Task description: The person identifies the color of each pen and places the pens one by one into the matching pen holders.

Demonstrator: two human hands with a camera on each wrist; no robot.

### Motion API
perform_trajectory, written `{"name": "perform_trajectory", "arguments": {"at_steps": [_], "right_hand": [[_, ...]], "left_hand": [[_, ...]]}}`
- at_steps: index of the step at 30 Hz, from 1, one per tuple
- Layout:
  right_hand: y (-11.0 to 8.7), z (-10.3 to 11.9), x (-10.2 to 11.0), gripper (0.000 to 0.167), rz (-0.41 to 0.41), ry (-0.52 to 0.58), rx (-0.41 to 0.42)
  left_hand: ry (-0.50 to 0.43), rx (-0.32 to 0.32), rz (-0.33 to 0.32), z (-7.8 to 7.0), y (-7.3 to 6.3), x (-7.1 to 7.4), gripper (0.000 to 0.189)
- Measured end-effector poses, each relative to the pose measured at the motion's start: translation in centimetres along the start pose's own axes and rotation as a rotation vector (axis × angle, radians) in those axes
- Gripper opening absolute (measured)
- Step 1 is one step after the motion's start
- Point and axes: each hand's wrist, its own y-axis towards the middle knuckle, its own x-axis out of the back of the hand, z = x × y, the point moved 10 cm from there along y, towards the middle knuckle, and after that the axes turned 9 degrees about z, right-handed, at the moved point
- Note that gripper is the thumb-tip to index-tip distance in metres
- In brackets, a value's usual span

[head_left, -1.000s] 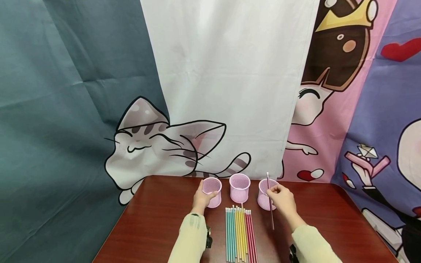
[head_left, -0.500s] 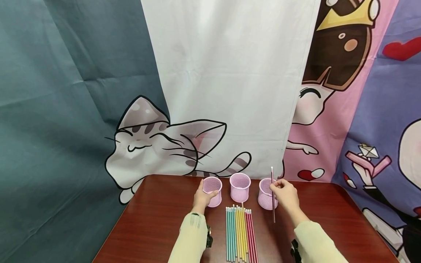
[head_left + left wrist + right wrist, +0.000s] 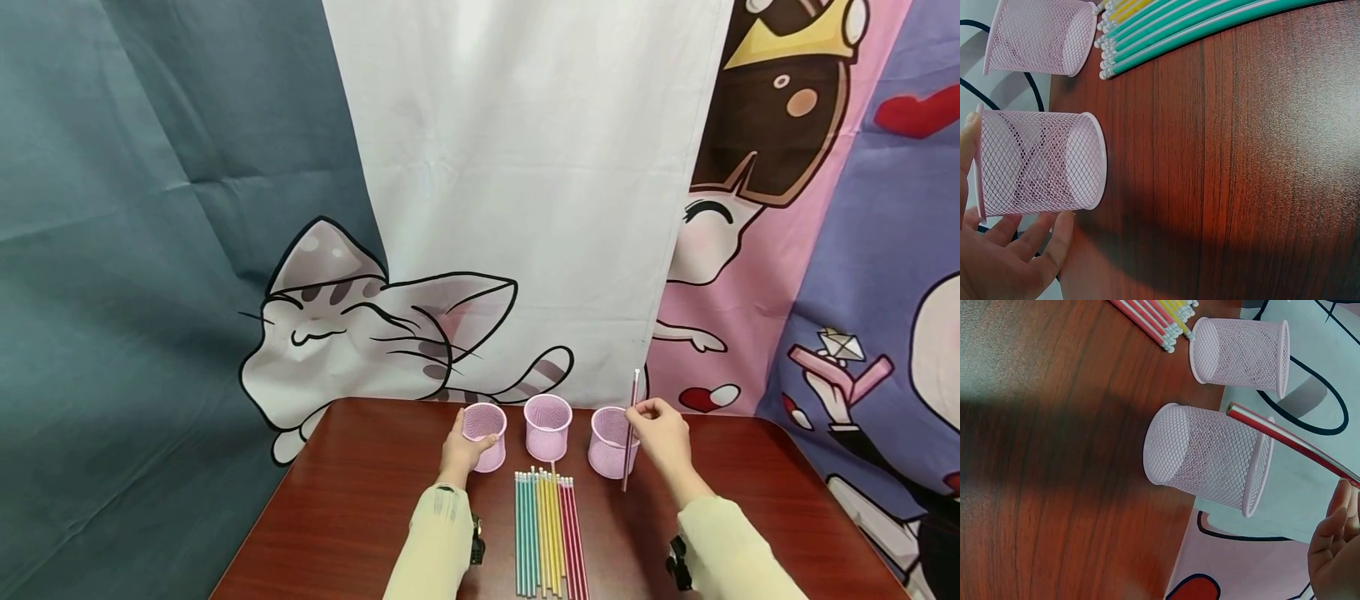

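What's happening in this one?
A person sits at a wooden table. The left hand cups the left mesh cup, and the right hand pinches a red pencil nearly upright beside the right mesh cup. A row of coloured pencils lies before the middle cup.

Left hand: forearm in a pale sleeve reaching toward 12 o'clock, palm turned toward 3 o'clock, fingers and thumb loosely curved in a cupping hold. Right hand: forearm in a matching sleeve angled toward 11 o'clock, hand raised, thumb and fingertips pinched together, remaining fingers curled. A dark band sits at each wrist.
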Motion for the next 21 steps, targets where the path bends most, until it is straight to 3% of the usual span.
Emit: {"name": "perform_trajectory", "arguments": {"at_steps": [13,21], "right_hand": [[0.7,0.2,1.8,0.013,-0.093,0.045,-0.009],[0.9,0.7,2.2,0.013,-0.102,0.086,-0.004]], "left_hand": [[-0.007,0.011,-0.001,0.0,-0.1,-0.2,0.087],[-0.004,0.008,-0.001,-0.1,-0.2,0.0,0.087]]}}
